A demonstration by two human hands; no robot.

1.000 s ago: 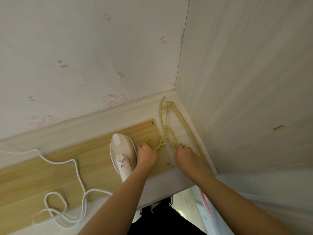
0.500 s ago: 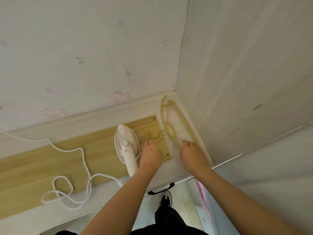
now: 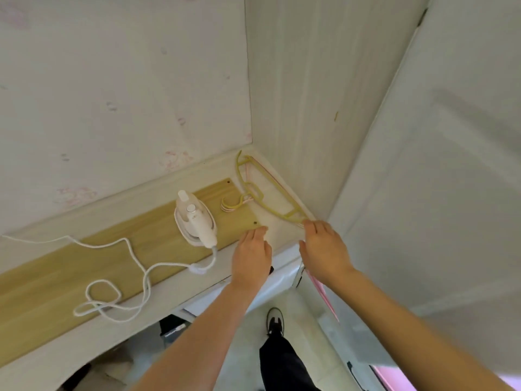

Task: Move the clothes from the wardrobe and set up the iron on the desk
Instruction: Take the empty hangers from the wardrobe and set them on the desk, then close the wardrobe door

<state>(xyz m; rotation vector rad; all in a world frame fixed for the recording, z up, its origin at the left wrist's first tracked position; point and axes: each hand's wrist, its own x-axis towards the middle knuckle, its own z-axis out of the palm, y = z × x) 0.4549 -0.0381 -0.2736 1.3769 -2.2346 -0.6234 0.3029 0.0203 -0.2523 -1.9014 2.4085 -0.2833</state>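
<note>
Both hands pulled back from hangers (image 3: 270,198); we see left hand (image 3: 251,251) flat, fingers straight, on desk (image 3: 158,294); right hand (image 3: 324,248) relaxed, fingertips touching hanger end. Iron (image 3: 196,221) beside.

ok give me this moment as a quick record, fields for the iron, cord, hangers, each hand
iron: white steam iron resting on the light wooden desk panel
cord: white braided cord trailing left from the iron, looped near the desk's front edge
hangers: yellow-green plastic hanger stacked over a thin pink hanger in the desk's corner
left hand: left hand open, fingers straight, holding nothing
right hand: right hand open, fingertips at the yellow-green hanger's near end; contact unclear
</note>
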